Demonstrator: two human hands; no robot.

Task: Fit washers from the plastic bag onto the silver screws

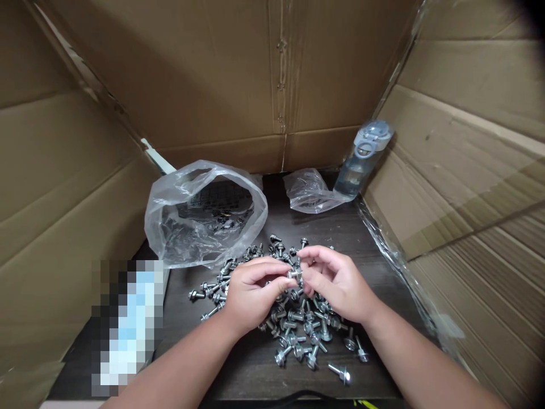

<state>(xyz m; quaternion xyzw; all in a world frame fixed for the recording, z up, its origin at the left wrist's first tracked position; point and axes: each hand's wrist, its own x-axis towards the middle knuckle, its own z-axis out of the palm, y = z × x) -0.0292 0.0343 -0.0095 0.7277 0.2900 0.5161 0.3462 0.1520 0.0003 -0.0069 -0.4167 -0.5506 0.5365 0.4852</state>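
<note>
Over a loose pile of silvery hex bolts (313, 328) with washers, my two hands meet fingertip to fingertip. A bolt (293, 274) sits pinched between the thumb and fingers of my left hand (253, 292). From the other side, the curled fingers and thumb of my right hand (332, 278) close on the same bolt's end; the fingers partly hide it. More bolts lie beneath and around both hands on the dark tabletop (247, 375). One bolt (339, 374) lies apart from the pile, near the front.
An open clear plastic bag (204, 250) with small dark parts inside stands behind the pile at left. A smaller clear bag (313, 196) lies beside a blue water bottle (360, 162) at back right. Cardboard walls (191, 74) enclose the table. A blurred-out item (130, 329) lies at left.
</note>
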